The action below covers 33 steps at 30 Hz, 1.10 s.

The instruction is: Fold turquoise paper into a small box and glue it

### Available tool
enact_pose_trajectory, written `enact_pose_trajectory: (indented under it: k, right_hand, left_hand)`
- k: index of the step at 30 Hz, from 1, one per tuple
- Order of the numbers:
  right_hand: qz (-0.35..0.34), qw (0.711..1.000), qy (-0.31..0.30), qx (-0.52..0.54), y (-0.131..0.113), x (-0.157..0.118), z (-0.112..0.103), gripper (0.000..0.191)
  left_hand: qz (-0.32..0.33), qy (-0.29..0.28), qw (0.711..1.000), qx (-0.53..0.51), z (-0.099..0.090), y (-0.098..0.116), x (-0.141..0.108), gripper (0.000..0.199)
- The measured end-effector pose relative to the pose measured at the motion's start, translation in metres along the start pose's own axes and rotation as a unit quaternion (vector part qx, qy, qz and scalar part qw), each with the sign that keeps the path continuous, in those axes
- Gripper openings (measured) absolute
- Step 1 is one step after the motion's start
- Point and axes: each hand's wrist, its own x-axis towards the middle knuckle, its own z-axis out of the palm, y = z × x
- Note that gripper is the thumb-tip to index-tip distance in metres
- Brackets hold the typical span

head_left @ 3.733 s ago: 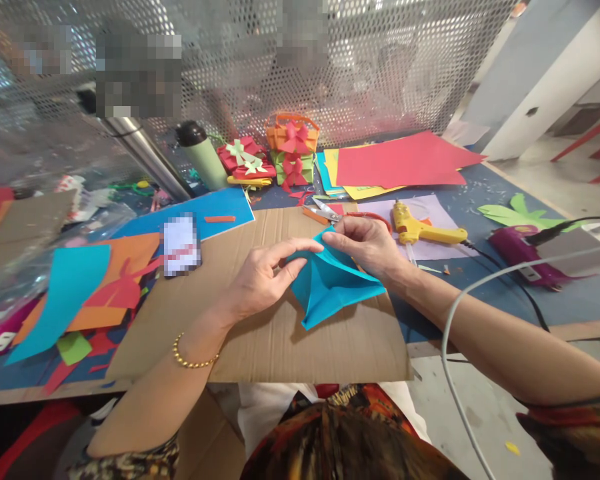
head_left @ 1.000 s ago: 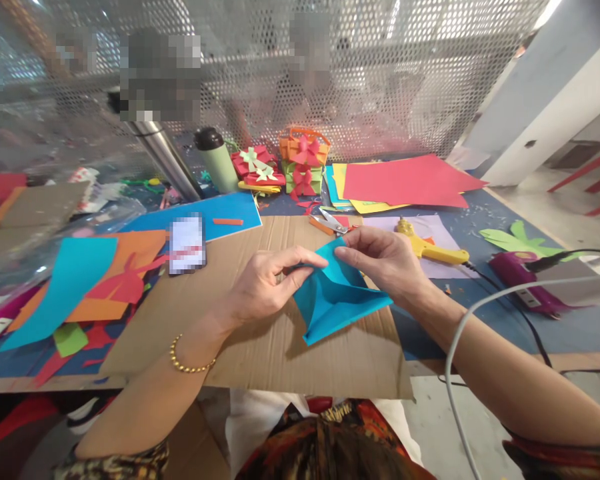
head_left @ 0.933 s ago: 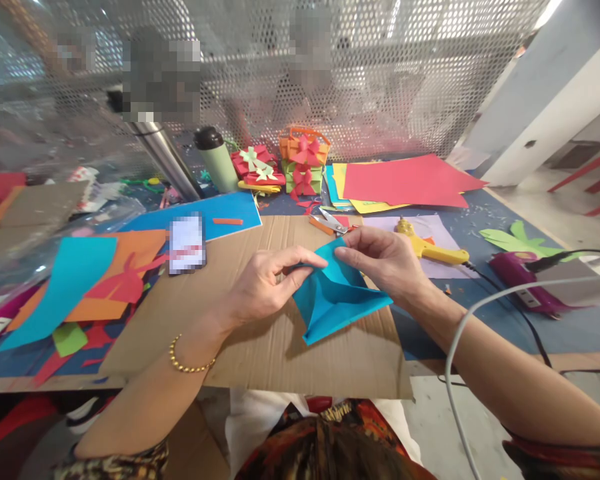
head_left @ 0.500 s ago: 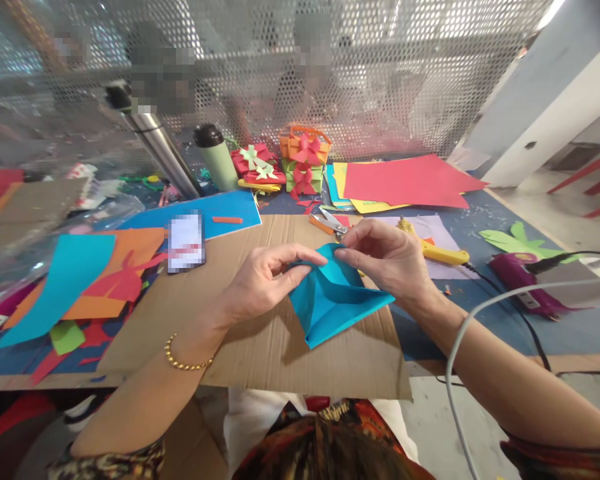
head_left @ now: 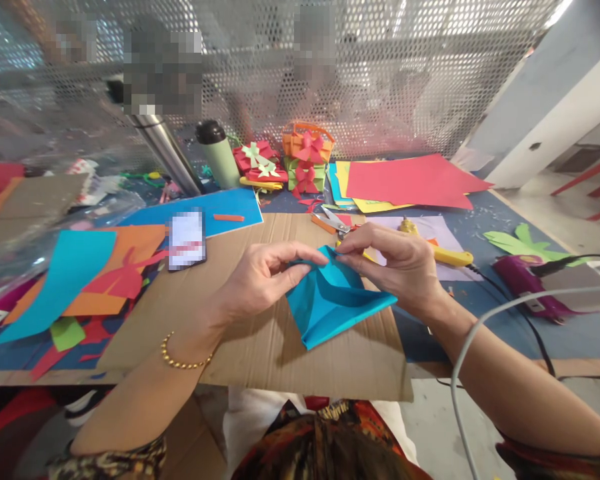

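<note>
A folded piece of blue paper (head_left: 337, 297), shaped like a shallow open pocket, is held over a brown cardboard sheet (head_left: 250, 347). My left hand (head_left: 267, 277) pinches its upper left edge between thumb and fingers. At the upper right edge, my right hand (head_left: 397, 260) pinches the same paper. A pointed corner of it faces down toward me. Just beyond my right hand lie scissors (head_left: 336, 220), their handles partly hidden. A yellow glue gun (head_left: 450, 255) rests to the right of that hand on pale purple paper (head_left: 447, 230).
Coloured paper (head_left: 55, 280) and a phone (head_left: 187, 240) lie at left. Behind stand a steel flask (head_left: 167, 150), a green bottle (head_left: 220, 157) and small paper baskets (head_left: 307, 157). Red sheets (head_left: 410, 180) lie at back right. A purple power strip (head_left: 530, 287) and a white cable (head_left: 460, 373) are at right.
My right hand has shifted slightly to the right along the top edge of the blue paper. My left hand keeps its pinch, and the paper has barely moved.
</note>
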Motion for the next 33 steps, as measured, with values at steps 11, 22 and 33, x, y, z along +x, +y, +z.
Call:
enact_pose_trajectory:
  k: [11, 22, 33]
  right_hand:
    - [-0.058, 0.997, -0.017, -0.056, 0.0011, -0.0005, -0.0034, 0.012]
    - [0.028, 0.999, -0.027, 0.030, 0.0006, -0.0015, 0.0015, 0.012]
    - [0.211, 0.966, -0.023, 0.148, 0.0005, 0.0013, 0.0016, 0.038]
  left_hand:
    - [-0.007, 0.000, 1.000, -0.012, -0.0007, 0.0027, -0.0019, 0.020]
    - [-0.025, 0.000, 1.000, 0.006, -0.0001, 0.0010, -0.0028, 0.023]
    - [0.022, -0.028, 0.997, 0.074, -0.0017, 0.0059, 0.0011, 0.025]
